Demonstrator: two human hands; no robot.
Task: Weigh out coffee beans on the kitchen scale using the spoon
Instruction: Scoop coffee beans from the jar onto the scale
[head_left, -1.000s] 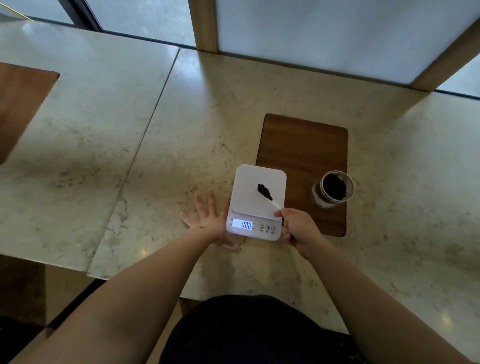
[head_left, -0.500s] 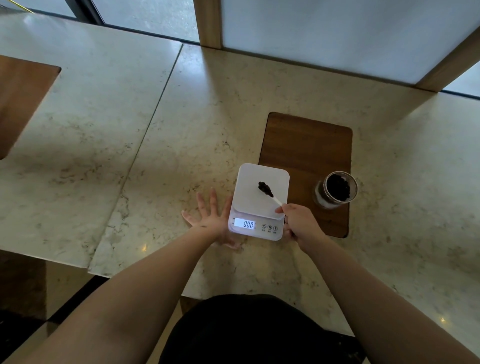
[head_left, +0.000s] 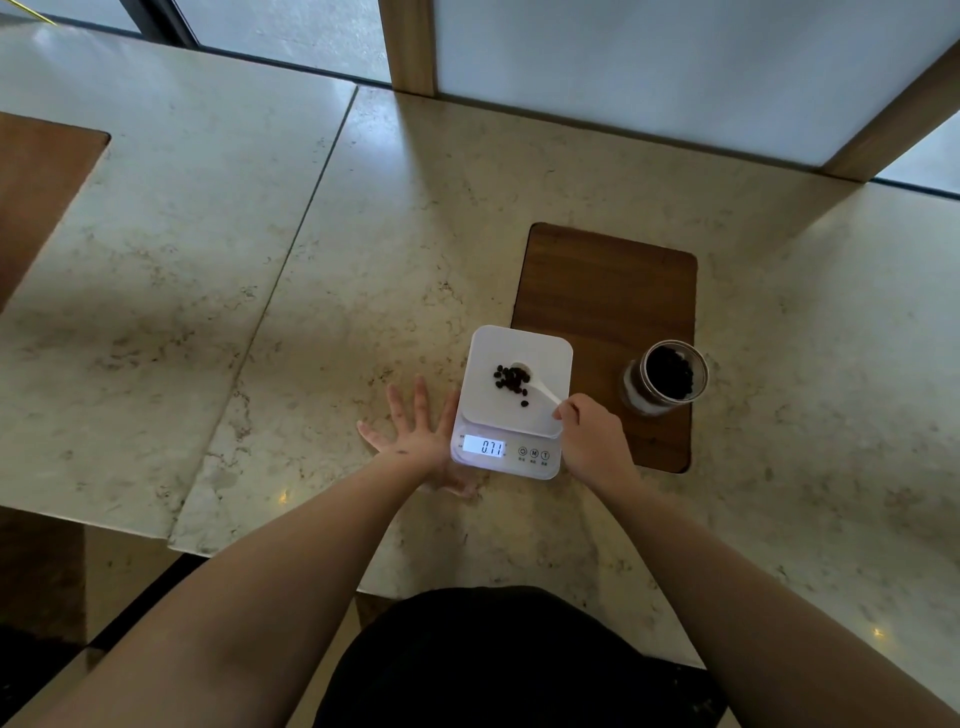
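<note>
White spoon (head_left: 540, 391) gripped in right hand (head_left: 592, 441), coffee beans (head_left: 510, 379) on scale (head_left: 511, 402), left hand (head_left: 415, 436) flat, fingers spread

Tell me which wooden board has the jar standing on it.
The board right behind the scale: the jar of beans stands on its right side. The other board, at the far left edge, shows nothing on it.

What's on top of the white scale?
A small pile of dark coffee beans lies on the scale, with the white spoon tipped beside them, held by the right hand. Whether beans hide under the spoon's bowl cannot be seen.
</note>
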